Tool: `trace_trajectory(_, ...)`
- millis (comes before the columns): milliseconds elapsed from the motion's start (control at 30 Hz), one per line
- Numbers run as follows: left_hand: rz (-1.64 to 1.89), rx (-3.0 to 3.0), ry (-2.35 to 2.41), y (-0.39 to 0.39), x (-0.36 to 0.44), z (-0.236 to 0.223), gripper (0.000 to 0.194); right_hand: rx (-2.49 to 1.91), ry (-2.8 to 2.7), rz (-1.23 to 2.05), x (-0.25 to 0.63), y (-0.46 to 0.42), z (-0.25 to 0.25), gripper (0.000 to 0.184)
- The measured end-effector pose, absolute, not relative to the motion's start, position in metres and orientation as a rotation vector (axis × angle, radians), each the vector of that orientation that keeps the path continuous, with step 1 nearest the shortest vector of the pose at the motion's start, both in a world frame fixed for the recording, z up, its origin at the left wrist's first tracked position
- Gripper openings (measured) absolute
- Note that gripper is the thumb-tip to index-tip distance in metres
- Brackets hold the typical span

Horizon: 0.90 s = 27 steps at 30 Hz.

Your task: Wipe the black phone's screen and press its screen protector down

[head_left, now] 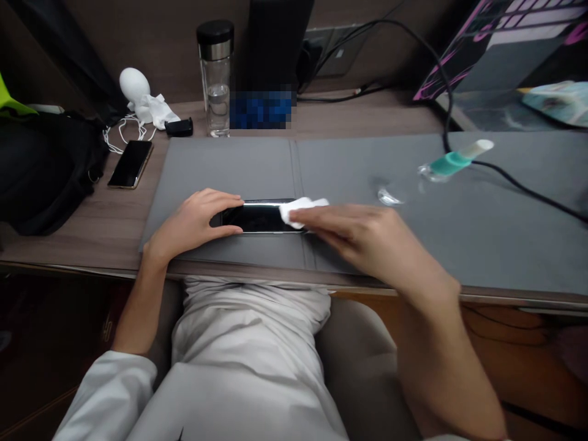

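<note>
A phone with a dark screen lies lengthwise on the grey desk mat. My left hand grips its left end, thumb along the near edge and fingers along the far edge. Pinched in my right hand is a folded white wipe, pressed on the right end of the screen and hiding that end. A small spray bottle with green liquid lies on its side beyond my right hand. Its clear cap, by the look of it, rests apart from it.
At the back stands a glass water bottle. Another phone, crumpled tissue and white cord lie at the left, beside a black bag. A black cable crosses the mat at the right.
</note>
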<state>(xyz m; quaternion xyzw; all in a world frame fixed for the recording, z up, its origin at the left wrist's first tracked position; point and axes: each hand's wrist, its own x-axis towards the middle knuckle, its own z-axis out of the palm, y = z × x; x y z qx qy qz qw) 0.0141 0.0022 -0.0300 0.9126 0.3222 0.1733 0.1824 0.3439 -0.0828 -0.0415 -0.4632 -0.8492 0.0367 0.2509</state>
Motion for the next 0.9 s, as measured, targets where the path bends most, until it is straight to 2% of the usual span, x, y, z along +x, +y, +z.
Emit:
trace_trajectory(100,0.461,2.575,0.914,0.001,0.015,-0.029,0.045,-1.564,-2.182,-0.231,0.36,-0.087,-0.036,0.039)
trace_trajectory(167,0.457,2.58,0.904,0.001,0.015,-0.029,0.045,-1.653,-2.135,-0.294,0.369,-0.089,-0.035,0.037)
trace_trajectory(267,0.48,2.592,0.896,0.002,0.014,-0.031,0.045,-1.562,-2.196,-0.149,0.375,-0.09,-0.036,0.037)
trace_trajectory(433,0.504,2.616,0.898,0.004,0.013,-0.033,0.045,-1.362,-2.253,0.099,0.36,-0.083,-0.041,0.058)
trace_trajectory(533,0.5,2.627,0.902,0.005,0.013,-0.033,0.046,-1.344,-2.285,0.165,0.348,-0.077,-0.048,0.063)
trace_trajectory(900,0.482,2.607,0.9,0.004,0.014,-0.031,0.046,-1.449,-2.227,0.3,0.348,-0.074,-0.051,0.06)
